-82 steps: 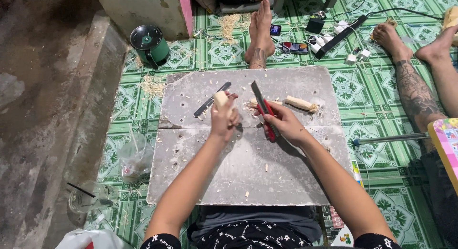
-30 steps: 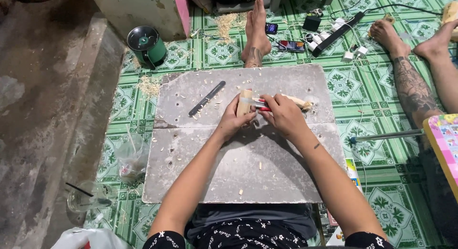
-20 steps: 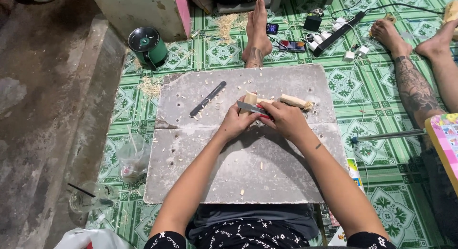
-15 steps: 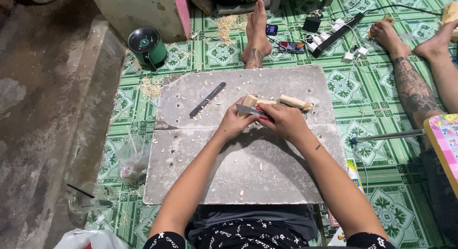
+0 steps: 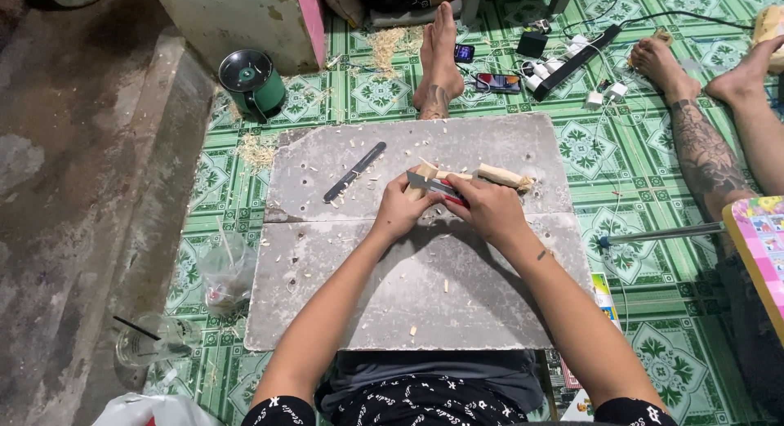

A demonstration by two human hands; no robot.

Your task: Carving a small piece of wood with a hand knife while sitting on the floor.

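Seated on the floor with a grey board (image 5: 408,287) across my lap, two slabs butted along a seam, speckled with pale wood chips (image 5: 445,285). My left hand (image 5: 400,209) is curled shut around a small pale wood piece (image 5: 426,172), only its far end poking out above the fingers. My right hand (image 5: 488,207) is closed on a red-handled knife (image 5: 437,185); the blade points left and lies against the wood piece just above my left thumb. Both hands meet at the far middle of the board, touching. Just right of them, on the board, lies a second wood stick (image 5: 502,176), partly hidden behind my right knuckles. To the left, well apart from the hands, a dark flat file (image 5: 354,172) lies at a slant. Off the board, far left, a green round can (image 5: 253,83) stands on the green patterned floor mat (image 5: 645,344), shavings (image 5: 255,152) beside it. Near left, a clear plastic cup (image 5: 222,267) and a glass with a dark straw (image 5: 151,340). Beyond the board's far edge, another person's foot (image 5: 437,62); far right, a tattooed leg (image 5: 698,140) and a power strip (image 5: 576,60) with cables.
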